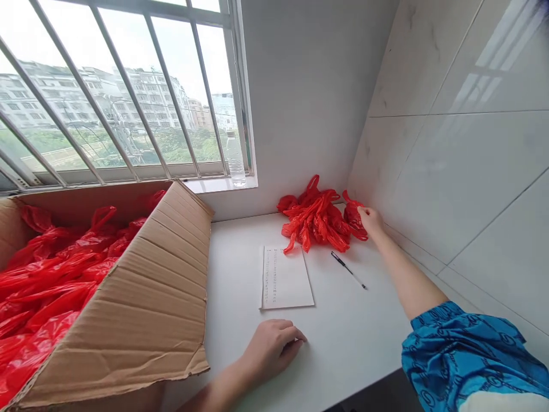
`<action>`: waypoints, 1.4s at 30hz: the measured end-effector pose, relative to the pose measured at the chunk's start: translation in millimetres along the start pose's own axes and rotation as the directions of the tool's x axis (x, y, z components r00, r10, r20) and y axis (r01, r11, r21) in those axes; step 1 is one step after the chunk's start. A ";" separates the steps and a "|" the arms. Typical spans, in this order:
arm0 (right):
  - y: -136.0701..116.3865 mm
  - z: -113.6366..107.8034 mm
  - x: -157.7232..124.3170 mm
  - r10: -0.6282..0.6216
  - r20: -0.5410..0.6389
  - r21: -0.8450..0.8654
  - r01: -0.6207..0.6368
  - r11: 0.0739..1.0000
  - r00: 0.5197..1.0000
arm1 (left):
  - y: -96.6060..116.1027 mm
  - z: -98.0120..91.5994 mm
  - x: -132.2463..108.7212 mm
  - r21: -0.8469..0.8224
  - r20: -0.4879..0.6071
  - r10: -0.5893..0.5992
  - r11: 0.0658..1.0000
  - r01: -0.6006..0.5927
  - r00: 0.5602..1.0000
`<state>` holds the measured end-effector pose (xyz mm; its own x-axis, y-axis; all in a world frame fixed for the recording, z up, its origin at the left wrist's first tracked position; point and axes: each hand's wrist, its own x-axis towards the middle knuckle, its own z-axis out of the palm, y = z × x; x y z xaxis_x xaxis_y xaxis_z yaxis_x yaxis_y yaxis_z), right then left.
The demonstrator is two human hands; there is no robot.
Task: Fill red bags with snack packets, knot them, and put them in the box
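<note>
Cardboard box full of red bags (pinched bag in right hand, left hand half-curled).

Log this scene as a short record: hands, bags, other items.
left hand: resting on white table
right hand: fingers gripping a red bag
pile of red bags: on table, by the wall
paper: on table, columns of marks
pen: right of paper
cardboard box: left, open, more red bags inside
clear bottle: on windowsill

Plastic bags look glossy, the cardboard box matt.
</note>
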<state>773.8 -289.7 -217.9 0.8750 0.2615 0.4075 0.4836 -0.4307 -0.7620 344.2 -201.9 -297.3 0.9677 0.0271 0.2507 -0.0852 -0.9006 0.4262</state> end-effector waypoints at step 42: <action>-88.3 59.5 -210.7 -0.169 0.857 0.516 -0.799 0.310 0.487 | -25.5 -26.9 11.5 -0.933 -0.119 -0.681 0.326 0.154 0.722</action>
<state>545.3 -255.4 -266.4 0.3247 0.9401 -0.1041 -0.5610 0.1028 -0.8214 351.2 -167.0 -281.9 0.7287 0.6848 -0.0058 -0.0999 0.1148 0.9884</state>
